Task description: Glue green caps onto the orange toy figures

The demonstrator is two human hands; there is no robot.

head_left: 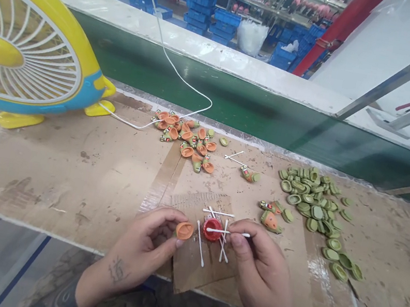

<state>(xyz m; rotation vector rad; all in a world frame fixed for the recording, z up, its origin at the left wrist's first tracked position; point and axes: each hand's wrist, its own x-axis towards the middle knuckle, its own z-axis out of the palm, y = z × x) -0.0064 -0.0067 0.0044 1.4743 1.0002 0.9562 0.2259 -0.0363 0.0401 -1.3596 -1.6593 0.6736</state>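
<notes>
The left fingers pinch an orange hollow figurine piece left of the red pot, over whose mouth the right fingers grip a cotton swab, so an overloaded tip could drip onto the cardboard sheet.

Green partition, red pole, blue crates
</notes>
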